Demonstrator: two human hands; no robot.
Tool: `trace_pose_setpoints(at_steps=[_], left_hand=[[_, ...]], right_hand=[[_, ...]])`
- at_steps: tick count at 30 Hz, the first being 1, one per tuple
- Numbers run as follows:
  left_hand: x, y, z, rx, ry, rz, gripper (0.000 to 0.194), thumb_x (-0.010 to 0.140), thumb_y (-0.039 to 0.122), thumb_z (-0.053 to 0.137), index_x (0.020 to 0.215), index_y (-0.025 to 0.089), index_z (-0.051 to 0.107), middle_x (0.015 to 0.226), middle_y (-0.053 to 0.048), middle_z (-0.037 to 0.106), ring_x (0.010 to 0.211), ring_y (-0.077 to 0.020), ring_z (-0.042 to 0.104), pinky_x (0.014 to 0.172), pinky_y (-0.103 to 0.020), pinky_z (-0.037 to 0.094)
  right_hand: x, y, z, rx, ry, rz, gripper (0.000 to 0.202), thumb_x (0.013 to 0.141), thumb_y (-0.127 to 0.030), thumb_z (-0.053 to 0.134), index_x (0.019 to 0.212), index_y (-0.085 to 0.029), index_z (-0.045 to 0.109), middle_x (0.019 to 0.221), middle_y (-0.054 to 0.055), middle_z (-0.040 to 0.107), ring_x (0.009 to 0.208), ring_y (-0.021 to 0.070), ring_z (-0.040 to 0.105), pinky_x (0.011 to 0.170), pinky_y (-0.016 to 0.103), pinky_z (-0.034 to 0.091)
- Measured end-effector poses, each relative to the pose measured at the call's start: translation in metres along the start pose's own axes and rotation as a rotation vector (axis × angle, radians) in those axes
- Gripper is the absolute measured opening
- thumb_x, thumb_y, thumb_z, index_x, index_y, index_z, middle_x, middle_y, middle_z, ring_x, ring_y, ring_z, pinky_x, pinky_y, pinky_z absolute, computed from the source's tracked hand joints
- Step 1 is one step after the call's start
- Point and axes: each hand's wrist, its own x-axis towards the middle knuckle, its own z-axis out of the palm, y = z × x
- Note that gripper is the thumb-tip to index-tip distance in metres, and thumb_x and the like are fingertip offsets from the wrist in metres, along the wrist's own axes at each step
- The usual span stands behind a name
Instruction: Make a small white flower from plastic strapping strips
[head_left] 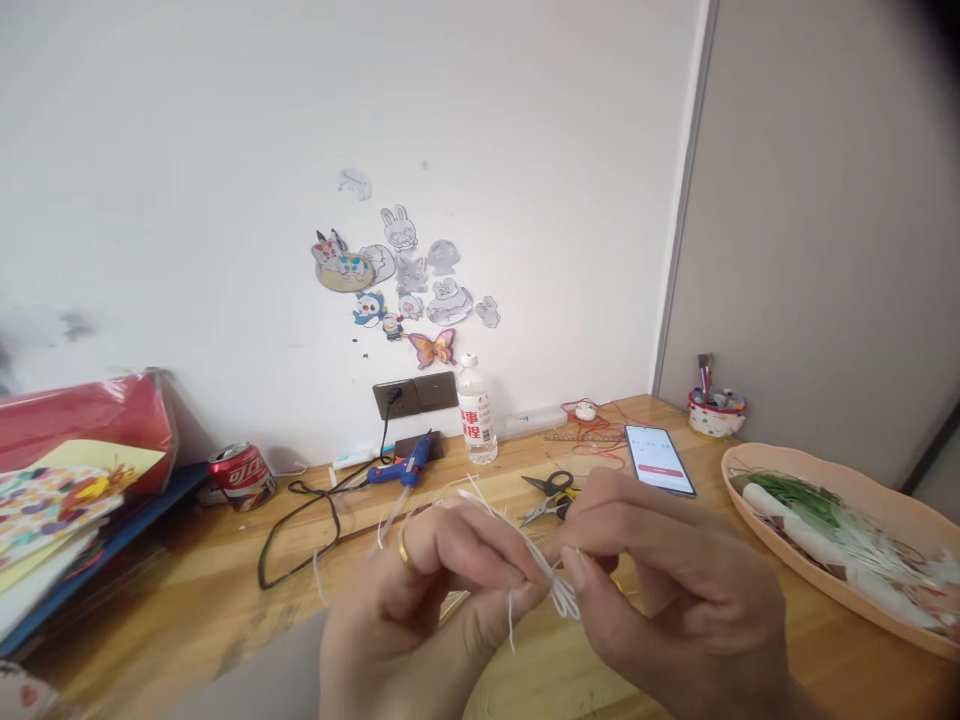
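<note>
A small bundle of looped white cord (564,597) is held up in front of me, above the wooden table. My left hand (442,600), with a gold ring on one finger, pinches the cord between thumb and index finger; a short white end hangs below the thumb. My right hand (667,590) is closed at the other side of the loops, thumb pressed to the fingertips by the cord. What exactly lies between those fingertips is hard to see. Just behind the hands lie black-handled scissors (551,490) and a partly hidden yellow-handled tool (568,499).
On the wooden table (307,625) stand a blue glue gun (405,465) with its cable, a water bottle (477,412) and a red can (241,476). To the right are a phone (658,460), red cord (600,440), a peach tray (750,530) and a small pot (716,413).
</note>
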Motion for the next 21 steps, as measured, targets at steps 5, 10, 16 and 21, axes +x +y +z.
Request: trace_pose_setpoints(at_steps=[5, 10, 16, 21], left_hand=[[0.006, 0.004, -0.001, -0.144, 0.019, -0.195, 0.018, 0.067, 0.005, 0.067, 0.063, 0.020, 0.060, 0.065, 0.006, 0.068, 0.061, -0.0058, 0.060, 0.057, -0.011, 0.047], [0.008, 0.006, -0.002, -0.205, -0.030, -0.275, 0.016, 0.065, 0.005, 0.069, 0.061, 0.019, 0.061, 0.064, 0.005, 0.068, 0.059, -0.0052, 0.060, 0.054, -0.010, 0.045], [0.009, 0.008, -0.002, -0.211, -0.059, -0.392, 0.012, 0.057, 0.009, 0.075, 0.056, 0.018, 0.066, 0.057, 0.004, 0.067, 0.053, -0.0055, 0.058, 0.053, -0.013, 0.045], [0.012, 0.006, -0.004, -0.326, -0.098, -0.527, 0.010, 0.054, 0.013, 0.077, 0.054, 0.015, 0.067, 0.055, 0.001, 0.068, 0.049, -0.0055, 0.057, 0.050, -0.013, 0.044]], right_hand=[[0.002, -0.002, -0.004, 0.074, -0.013, 0.031, 0.020, 0.066, 0.001, 0.053, 0.067, -0.016, 0.061, 0.056, -0.001, 0.055, 0.051, 0.0082, 0.049, 0.045, 0.020, 0.041], [0.003, -0.001, -0.008, 0.153, -0.086, 0.158, 0.017, 0.069, -0.004, 0.055, 0.068, -0.020, 0.061, 0.057, -0.004, 0.053, 0.054, 0.0086, 0.046, 0.048, 0.022, 0.039], [0.003, -0.001, -0.010, 0.210, -0.137, 0.135, 0.015, 0.070, -0.006, 0.058, 0.071, -0.020, 0.061, 0.060, -0.005, 0.054, 0.059, 0.0089, 0.049, 0.055, 0.024, 0.040], [0.002, 0.000, -0.010, 0.183, -0.110, 0.043, 0.020, 0.069, -0.001, 0.056, 0.072, -0.019, 0.061, 0.061, -0.003, 0.055, 0.058, 0.0087, 0.050, 0.052, 0.023, 0.041]])
